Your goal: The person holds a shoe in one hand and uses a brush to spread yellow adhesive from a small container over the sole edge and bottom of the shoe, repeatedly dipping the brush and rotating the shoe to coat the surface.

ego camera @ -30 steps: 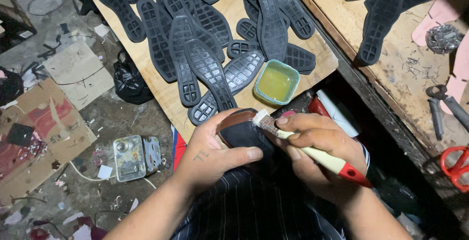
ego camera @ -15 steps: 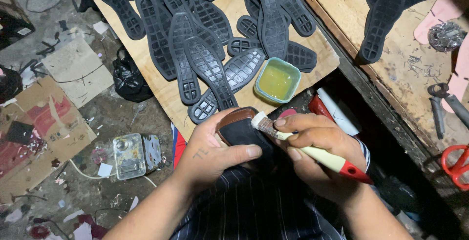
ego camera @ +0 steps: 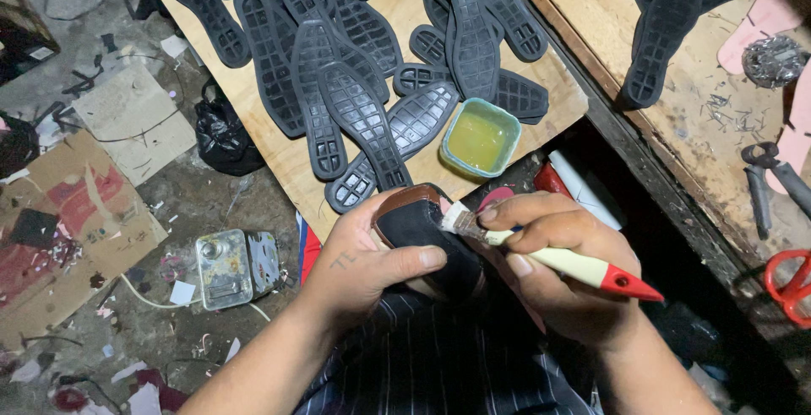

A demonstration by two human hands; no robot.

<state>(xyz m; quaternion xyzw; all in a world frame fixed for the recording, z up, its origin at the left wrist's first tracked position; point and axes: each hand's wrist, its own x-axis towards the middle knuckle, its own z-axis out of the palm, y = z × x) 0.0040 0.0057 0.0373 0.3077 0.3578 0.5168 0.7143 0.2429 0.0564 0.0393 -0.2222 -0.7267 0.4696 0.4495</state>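
Black shoe (ego camera: pixel 422 238), brown rim, upturned over lap; cream-handled red-tipped brush (ego camera: pixel 549 256) bristles touching it

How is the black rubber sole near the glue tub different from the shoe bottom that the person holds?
The ridged black rubber sole lies flat and loose on the pale wooden board; the smooth dark shoe bottom with a brown edge is gripped by the left hand. The right hand sets a brush to the shoe bottom; nothing touches the sole. Both are dark.
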